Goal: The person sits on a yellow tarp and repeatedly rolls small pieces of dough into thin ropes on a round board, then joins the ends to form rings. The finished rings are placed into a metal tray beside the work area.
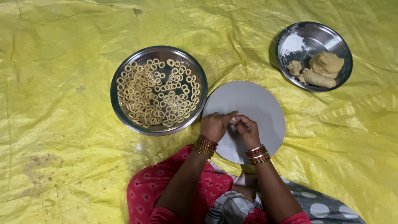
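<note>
Our left hand (216, 125) and right hand (248, 130) pinch a small dough bit (234, 120) together over the round board (265, 108). The ring-filled bowl (124, 70) sits left.

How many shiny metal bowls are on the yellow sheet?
2. One big bowl full of little dough rings sits left of the round grey board. A smaller bowl with dough lumps and flour sits at the upper right.

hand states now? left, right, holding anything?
Left hand: closed, pinching a small dough piece.
Right hand: closed, fingertips on the same piece, over the round grey board.
</note>
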